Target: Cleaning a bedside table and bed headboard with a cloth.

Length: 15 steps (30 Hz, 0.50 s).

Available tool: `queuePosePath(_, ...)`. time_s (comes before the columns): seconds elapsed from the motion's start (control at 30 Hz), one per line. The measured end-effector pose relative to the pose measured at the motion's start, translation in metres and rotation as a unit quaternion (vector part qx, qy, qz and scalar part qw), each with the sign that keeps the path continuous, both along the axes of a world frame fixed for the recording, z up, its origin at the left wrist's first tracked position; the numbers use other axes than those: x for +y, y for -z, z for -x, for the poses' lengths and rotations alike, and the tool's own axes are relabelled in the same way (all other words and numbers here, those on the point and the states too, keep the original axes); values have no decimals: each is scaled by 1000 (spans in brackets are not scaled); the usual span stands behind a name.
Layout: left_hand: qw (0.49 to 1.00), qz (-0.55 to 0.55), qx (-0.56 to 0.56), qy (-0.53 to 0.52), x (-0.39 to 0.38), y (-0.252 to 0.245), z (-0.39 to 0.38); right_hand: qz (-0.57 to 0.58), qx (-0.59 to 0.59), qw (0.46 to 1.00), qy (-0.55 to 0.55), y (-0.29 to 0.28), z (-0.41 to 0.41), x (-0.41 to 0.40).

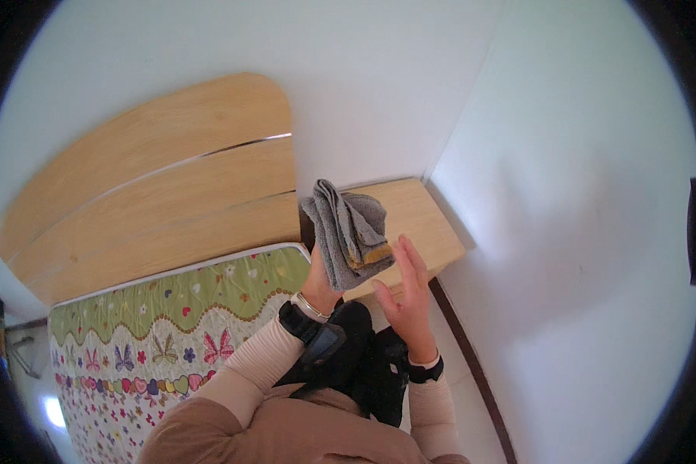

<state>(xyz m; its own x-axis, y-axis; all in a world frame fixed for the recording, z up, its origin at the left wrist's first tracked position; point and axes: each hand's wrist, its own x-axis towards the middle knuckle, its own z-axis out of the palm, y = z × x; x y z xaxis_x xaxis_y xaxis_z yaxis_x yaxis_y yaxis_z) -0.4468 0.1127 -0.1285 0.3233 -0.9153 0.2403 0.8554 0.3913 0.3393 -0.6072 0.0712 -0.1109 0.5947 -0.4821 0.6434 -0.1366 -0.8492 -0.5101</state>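
Observation:
A folded grey cloth (348, 232), towel-like with a mustard-yellow edge strip, rests on my left hand (320, 284). The cloth hides most of that hand's fingers. Just right of the yellow strip, my right hand (407, 296) is raised with its fingers apart and holds nothing. Its fingertips come close to the cloth; whether they touch it I cannot tell. Under and behind the cloth stands a light wooden bedside cabinet (423, 226), its top partly covered from view.
To the left lies a mattress (191, 325) with a green and white patterned cover of hearts, bows and flowers. A curved wooden headboard (168, 180) rises behind it. White walls (557, 232) meet at the corner beyond the cabinet. A dark baseboard (470, 359) runs along the floor at right.

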Motion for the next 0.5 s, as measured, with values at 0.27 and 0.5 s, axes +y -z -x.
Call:
queuePosePath(0.27, 999, 17, -15, 23, 7, 25, 40, 38, 6, 998, 41, 18, 19, -1)
queuePosePath(0.5, 991, -40, 73, 108, 10, 15, 58, -229, -145, 954, 132, 18, 28, -22)
